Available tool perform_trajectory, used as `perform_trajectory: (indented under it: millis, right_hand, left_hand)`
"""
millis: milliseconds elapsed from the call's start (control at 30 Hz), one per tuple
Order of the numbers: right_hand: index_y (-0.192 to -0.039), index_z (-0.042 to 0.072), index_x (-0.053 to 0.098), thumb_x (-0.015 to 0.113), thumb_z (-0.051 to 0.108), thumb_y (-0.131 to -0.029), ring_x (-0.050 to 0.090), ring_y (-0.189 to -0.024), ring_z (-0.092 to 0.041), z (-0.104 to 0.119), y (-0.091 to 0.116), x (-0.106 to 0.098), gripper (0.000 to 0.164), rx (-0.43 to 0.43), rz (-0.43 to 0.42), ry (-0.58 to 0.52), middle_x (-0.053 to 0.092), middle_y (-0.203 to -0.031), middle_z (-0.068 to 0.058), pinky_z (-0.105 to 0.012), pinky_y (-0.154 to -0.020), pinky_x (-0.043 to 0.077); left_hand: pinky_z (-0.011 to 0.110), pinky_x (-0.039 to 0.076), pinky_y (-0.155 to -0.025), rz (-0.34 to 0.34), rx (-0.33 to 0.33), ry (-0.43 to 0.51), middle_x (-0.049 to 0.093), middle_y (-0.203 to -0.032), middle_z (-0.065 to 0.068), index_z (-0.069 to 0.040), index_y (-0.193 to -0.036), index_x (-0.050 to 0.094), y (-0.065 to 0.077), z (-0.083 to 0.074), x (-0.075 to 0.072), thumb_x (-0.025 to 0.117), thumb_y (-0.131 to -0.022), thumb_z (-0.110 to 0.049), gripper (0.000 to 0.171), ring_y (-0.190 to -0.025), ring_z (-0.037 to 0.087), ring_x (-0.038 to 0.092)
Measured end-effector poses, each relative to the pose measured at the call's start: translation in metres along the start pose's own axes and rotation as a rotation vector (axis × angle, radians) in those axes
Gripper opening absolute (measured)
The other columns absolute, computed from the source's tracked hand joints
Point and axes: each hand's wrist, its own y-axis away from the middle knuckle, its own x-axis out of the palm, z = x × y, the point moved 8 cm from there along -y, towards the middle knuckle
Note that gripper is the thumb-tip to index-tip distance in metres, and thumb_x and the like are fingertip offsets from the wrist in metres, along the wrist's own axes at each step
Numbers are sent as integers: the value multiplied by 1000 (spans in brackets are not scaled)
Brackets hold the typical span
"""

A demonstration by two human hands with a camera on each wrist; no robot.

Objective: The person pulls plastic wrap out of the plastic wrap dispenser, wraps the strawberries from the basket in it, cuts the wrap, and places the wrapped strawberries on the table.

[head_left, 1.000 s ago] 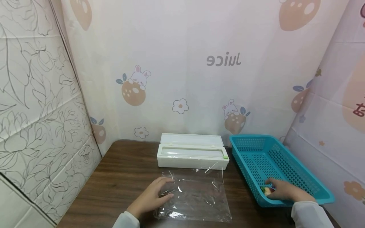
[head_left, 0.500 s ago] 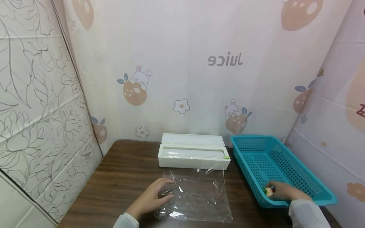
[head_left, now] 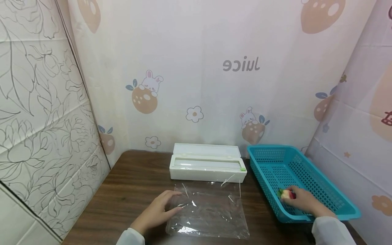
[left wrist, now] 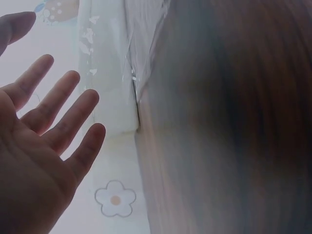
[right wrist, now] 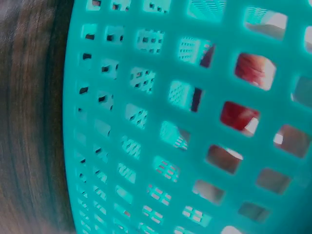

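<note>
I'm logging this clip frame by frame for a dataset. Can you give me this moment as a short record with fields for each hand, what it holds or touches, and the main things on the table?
left hand: left hand lies flat with fingers straight on the clear plastic sheet
right hand: right hand inside the blue basket, gripping a small pink and red fruit piece
sheet: spread on the wooden table, in front of the dispenser
dispenser: white wrap box, lid open, left of the basket
basket contents: only the fruit piece shows
</note>
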Motion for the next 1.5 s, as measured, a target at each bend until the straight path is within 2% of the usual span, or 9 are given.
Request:
perform_trajectory:
  millis: [133,300,400,533,733,867,1300,1400,1500]
  right_hand:
    - [-128,-15,49,69,45,-93,53,-75,-23,8,2,-16,73,-31,-174,27,60,-94,-16,-35,-56,47]
    - [-133,-11,46,70,52,-91,56,-84,-32,31,10,-34,80,-68,-364,29,58,-109,-29,-42,-61,56]
    - [-131,-8,50,73,50,-89,57,-85,-33,52,16,-44,75,-116,-451,14,58,-110,-28,-44,-61,58]
    - [-128,-5,53,80,39,-86,56,-86,-33,78,22,-49,66,-180,-514,21,59,-109,-25,-45,-62,58]
    - [-127,-2,56,86,26,-81,58,-91,-33,113,22,-41,62,-258,-527,28,60,-112,-23,-51,-70,58]
    - [-126,-1,58,87,19,-77,60,-92,-29,137,22,-26,60,-340,-512,32,62,-110,-19,-49,-72,57]
    - [-125,6,60,91,27,-74,60,-94,-20,180,13,20,63,-385,-462,-27,64,-110,-9,-43,-78,57]
    - [-121,8,62,92,26,-72,61,-92,-15,194,12,33,61,-425,-455,-58,65,-108,-5,-37,-76,58]
    - [-119,10,63,93,24,-72,61,-91,-11,209,11,49,57,-443,-392,-103,64,-107,0,-30,-74,57]
  left_hand:
    - [49,49,-98,22,-28,-19,63,-127,2,-18,-136,57,4,6,-7,70,-95,-33,45,-120,20,58]
    - [48,51,-97,62,-54,-38,61,-129,2,-14,-137,57,8,12,-15,70,-95,-32,47,-118,23,59]
    - [49,51,-95,80,-75,-43,60,-130,4,-9,-136,57,10,15,-19,70,-96,-32,49,-117,26,59]
    - [50,51,-95,98,-96,-43,60,-130,6,-8,-136,57,11,18,-22,68,-97,-36,49,-117,26,60]
    - [52,52,-93,115,-112,-29,60,-129,7,-7,-136,56,11,18,-24,67,-97,-38,51,-114,29,61]
    - [50,52,-92,108,-101,-33,60,-128,7,-8,-135,57,11,17,-24,67,-97,-36,49,-113,29,61]
    - [50,53,-92,133,-82,0,61,-126,12,-6,-135,57,7,15,-15,68,-97,-31,47,-111,33,63]
    - [48,53,-92,138,-69,-11,61,-126,10,-6,-135,57,4,12,-12,68,-97,-30,46,-110,31,63]
    - [48,52,-95,143,-70,-22,60,-127,8,-6,-135,58,0,8,-9,68,-97,-29,46,-113,28,62]
